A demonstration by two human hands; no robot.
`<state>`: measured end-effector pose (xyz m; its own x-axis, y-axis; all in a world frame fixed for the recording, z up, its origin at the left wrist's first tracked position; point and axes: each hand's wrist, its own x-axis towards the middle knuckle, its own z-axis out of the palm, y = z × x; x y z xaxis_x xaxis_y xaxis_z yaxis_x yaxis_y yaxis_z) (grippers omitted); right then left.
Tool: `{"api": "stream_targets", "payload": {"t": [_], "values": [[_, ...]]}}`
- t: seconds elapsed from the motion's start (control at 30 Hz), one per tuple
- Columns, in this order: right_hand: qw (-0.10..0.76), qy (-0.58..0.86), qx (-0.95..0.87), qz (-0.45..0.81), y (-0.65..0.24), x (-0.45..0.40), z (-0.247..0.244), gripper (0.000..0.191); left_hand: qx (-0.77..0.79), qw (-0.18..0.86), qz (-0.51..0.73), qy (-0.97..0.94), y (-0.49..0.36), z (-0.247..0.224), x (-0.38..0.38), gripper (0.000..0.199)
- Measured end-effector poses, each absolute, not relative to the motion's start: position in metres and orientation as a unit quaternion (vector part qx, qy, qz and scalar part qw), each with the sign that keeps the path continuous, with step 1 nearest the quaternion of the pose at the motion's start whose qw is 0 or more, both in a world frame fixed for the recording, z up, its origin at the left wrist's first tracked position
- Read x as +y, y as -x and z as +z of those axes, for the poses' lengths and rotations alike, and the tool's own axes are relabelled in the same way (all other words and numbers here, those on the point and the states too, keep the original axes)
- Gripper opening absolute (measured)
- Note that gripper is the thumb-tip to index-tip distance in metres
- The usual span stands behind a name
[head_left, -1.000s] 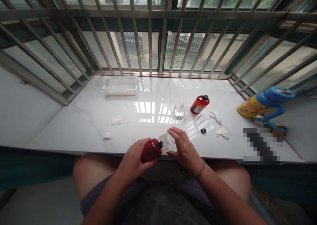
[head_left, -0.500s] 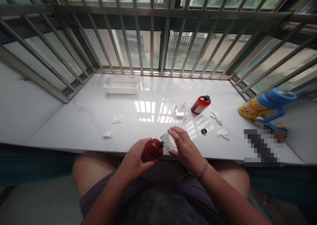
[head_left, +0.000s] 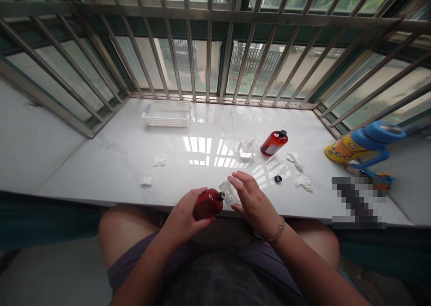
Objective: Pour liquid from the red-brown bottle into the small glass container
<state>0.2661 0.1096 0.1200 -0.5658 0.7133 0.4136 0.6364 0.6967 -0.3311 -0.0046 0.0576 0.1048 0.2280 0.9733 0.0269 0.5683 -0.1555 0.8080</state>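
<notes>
Near the counter's front edge, my left hand (head_left: 186, 214) is wrapped round a dark red bottle (head_left: 208, 204), tilted with its black neck pointing right. My right hand (head_left: 251, 200) grips a clear glass bottle (head_left: 229, 192), whose mouth meets or nearly meets the red bottle's neck; I cannot tell if they touch. Beyond my right hand stand a second clear glass bottle (head_left: 247, 150) and another red bottle (head_left: 274, 143) with a black cap and a white label. A small black ring-like cap (head_left: 278, 179) lies to the right of my hands.
Crumpled white tissues lie on the right (head_left: 303, 182) and left (head_left: 159, 160) of the white counter (head_left: 114, 162). A white plastic basket (head_left: 166, 115) sits at the back left. A blue and yellow tumbler (head_left: 363, 139) stands at the right, by a blurred-out patch. Metal bars (head_left: 208, 59) close off the window.
Both hands keep nearly the same pose, bottles neck to mouth. The whole view has shifted very slightly.
</notes>
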Motion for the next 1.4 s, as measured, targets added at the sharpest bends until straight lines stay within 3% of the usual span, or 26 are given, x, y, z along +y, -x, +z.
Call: {"api": "stream_targets", "payload": {"t": [0.77, 1.0, 1.4], "values": [[0.237, 0.377, -0.894, 0.054, -0.265, 0.110, 0.129, 0.094, 0.551, 0.351, 0.302, -0.694, 0.005, 0.101, 0.057, 0.079], [0.275, 0.397, -0.868, 0.116, -0.264, 0.110, 0.122, 0.101, 0.550, 0.360, 0.307, -0.688, 0.004, 0.104, 0.058, 0.077], [0.333, 0.424, -0.814, 0.217, -0.264, 0.109, 0.107, 0.089, 0.557, 0.397, 0.317, -0.657, 0.004, 0.113, 0.058, 0.078]]}}
